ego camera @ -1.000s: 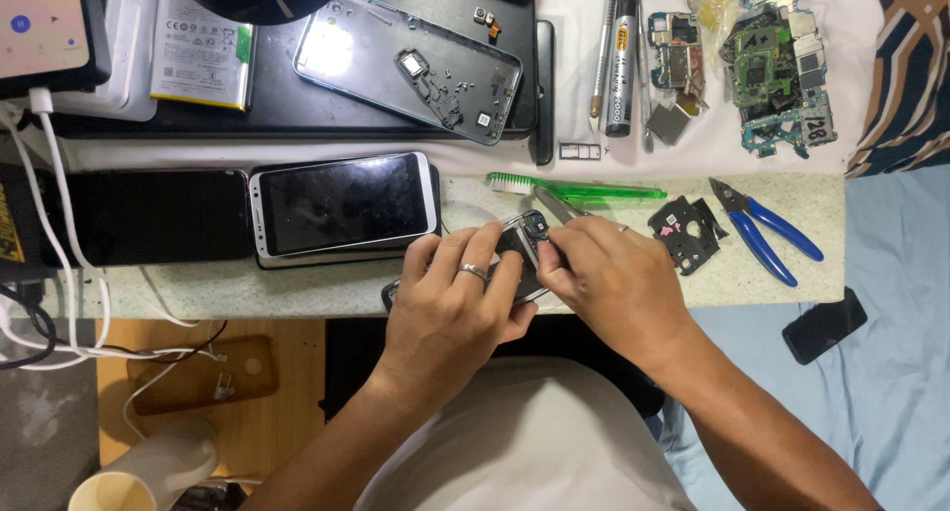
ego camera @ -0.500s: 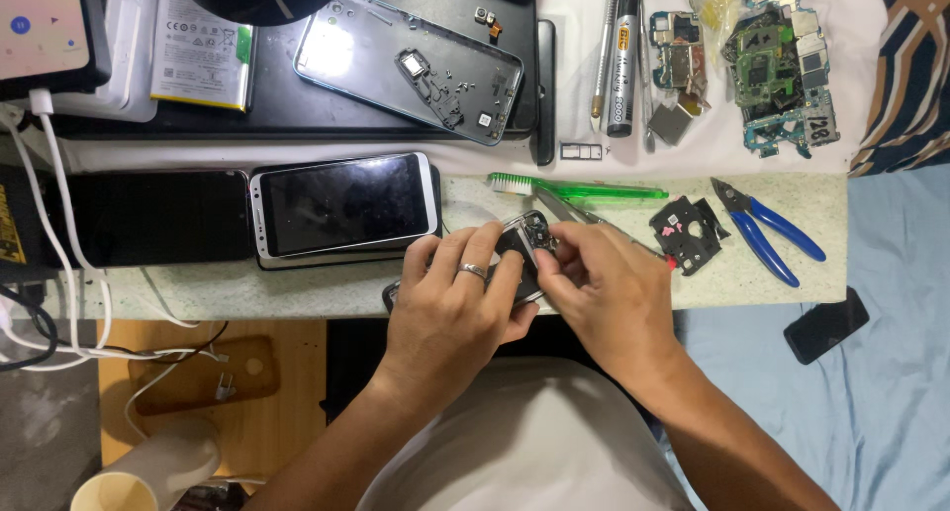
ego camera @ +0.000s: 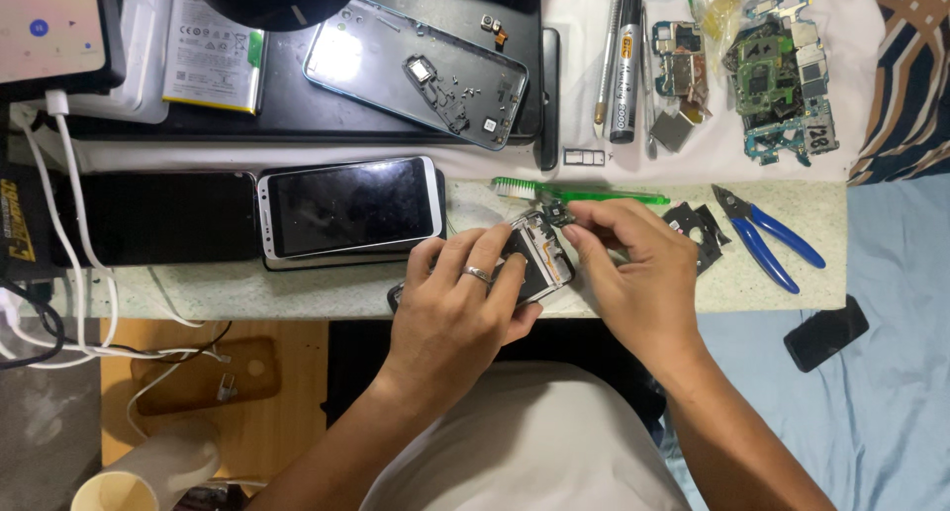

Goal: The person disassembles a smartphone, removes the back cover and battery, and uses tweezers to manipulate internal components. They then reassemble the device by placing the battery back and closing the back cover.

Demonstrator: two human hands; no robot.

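Cables: I see white cables (ego camera: 69, 244) trailing down the far left edge of the bench.
Phones: a black slab lies flat, and just to its right a white-framed phone (ego camera: 348, 206) with a dark screen.
Left hand: my left hand (ego camera: 457, 308), ring on one finger, has its fingers curled narrow around the near side of the opened phone.
Opened phone: the opened phone (ego camera: 539, 259) sits tilted between both hands at the front edge of the speckled mat (ego camera: 297, 288); dark body, pale inner frame and small metal parts exposed.
Right hand: my right hand (ego camera: 633, 274) pinches thumb and forefinger on a tiny dark part at the phone's top corner.
Toothbrush: a green toothbrush (ego camera: 579, 191) lies just behind.
Pliers: blue-handled pliers (ego camera: 767, 236) rest farther right.
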